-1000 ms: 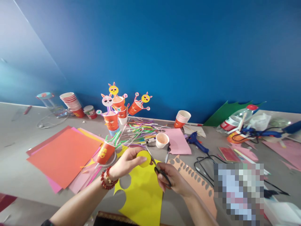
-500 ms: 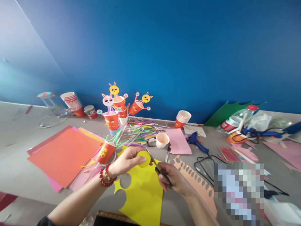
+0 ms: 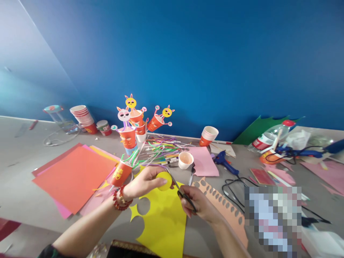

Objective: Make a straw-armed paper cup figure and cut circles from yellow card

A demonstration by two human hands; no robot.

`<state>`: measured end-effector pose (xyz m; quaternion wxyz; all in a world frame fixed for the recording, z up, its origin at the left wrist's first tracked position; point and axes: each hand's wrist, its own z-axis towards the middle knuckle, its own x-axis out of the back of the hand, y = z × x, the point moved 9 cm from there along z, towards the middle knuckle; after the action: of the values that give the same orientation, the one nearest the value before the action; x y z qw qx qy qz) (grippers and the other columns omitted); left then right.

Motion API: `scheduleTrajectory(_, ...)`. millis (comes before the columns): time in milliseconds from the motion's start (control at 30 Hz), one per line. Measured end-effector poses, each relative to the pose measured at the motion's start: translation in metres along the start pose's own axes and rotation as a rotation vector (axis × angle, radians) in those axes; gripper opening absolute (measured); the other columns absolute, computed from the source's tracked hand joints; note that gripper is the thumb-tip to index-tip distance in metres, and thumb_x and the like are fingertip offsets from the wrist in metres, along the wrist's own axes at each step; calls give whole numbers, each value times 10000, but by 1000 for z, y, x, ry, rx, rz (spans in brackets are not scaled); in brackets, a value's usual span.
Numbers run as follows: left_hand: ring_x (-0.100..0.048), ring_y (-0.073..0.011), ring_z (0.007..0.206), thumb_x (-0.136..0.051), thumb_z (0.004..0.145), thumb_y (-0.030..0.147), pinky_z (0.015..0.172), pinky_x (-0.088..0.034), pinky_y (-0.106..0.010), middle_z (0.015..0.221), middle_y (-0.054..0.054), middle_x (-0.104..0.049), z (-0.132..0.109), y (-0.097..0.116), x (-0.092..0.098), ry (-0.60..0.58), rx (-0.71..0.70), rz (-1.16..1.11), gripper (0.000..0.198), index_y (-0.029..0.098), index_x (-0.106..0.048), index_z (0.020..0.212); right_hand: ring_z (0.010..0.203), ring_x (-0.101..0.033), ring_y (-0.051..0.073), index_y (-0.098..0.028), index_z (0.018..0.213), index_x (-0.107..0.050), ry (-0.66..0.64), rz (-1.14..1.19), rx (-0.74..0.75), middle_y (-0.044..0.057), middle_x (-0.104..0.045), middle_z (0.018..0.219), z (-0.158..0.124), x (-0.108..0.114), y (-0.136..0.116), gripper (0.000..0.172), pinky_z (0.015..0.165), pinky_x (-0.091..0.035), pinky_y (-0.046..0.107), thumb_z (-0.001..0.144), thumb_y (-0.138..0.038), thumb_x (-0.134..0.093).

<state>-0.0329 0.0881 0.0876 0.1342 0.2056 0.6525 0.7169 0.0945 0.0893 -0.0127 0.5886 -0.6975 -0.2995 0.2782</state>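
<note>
A round yellow paper disc (image 3: 163, 181) is pinched between the thumb and fingers of my left hand (image 3: 146, 182). My right hand (image 3: 192, 200) grips scissors (image 3: 185, 198) by their black handles, the blades pointing up and left beside the disc's right edge. Below both hands lies a yellow sheet (image 3: 163, 218) with round pieces cut from its left side. An orange cup (image 3: 121, 173) with green stems leans just left of my left hand. A small white cup (image 3: 185, 160) stands beyond the scissors.
Decorated cups (image 3: 127, 138) with animal faces stand behind a pile of coloured stems (image 3: 161, 148). Orange sheets (image 3: 76, 175) lie left. A blue glue gun (image 3: 226, 163), its cord, a peach sheet with holes (image 3: 225, 204) and a bottle (image 3: 268, 138) are on the right.
Both hands keep nearly the same positions. The left forearm has shifted very slightly left, and the disc is still held beside the scissors.
</note>
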Motion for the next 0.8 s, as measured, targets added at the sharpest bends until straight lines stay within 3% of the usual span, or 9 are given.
scheduleTrajectory(200,-603,-192,826,-549,923,410,700,-442,-255,949,-102,-709,0,1,0,-13,3,3,343,124,-726,989,297,-285,41,-213,690,-435,34,19,10,-77,-516,404,2,4,1,581,350,-172,195,722,-755,-642)
scheduleTrajectory(333,-617,-201,845,-562,910,440,718,-457,-265,958,-99,-709,-2,-4,2,27,45,1,354,129,-721,968,321,-254,34,-197,791,-480,153,118,79,-20,-620,515,1,14,-8,512,369,-127,203,817,-694,-602)
scheduleTrajectory(600,-581,-163,760,-645,862,425,699,-440,-253,818,-33,-658,-8,-45,11,223,153,-33,290,143,-692,909,314,-278,14,-175,871,-502,259,151,144,34,-696,665,2,27,-14,471,361,-117,209,840,-631,-615)
scheduleTrajectory(667,-564,-152,733,-658,850,427,690,-434,-248,777,-19,-636,-11,-51,8,219,168,-69,284,144,-682,870,303,-270,15,-179,842,-492,217,124,103,30,-700,642,4,23,-10,475,346,-116,201,827,-633,-630)
scheduleTrajectory(800,-549,-143,720,-632,866,444,690,-436,-243,763,-17,-629,-16,-52,2,208,175,-149,307,143,-688,878,322,-284,27,-177,793,-490,16,77,34,40,-700,600,5,-2,-7,515,356,-126,201,796,-671,-637)
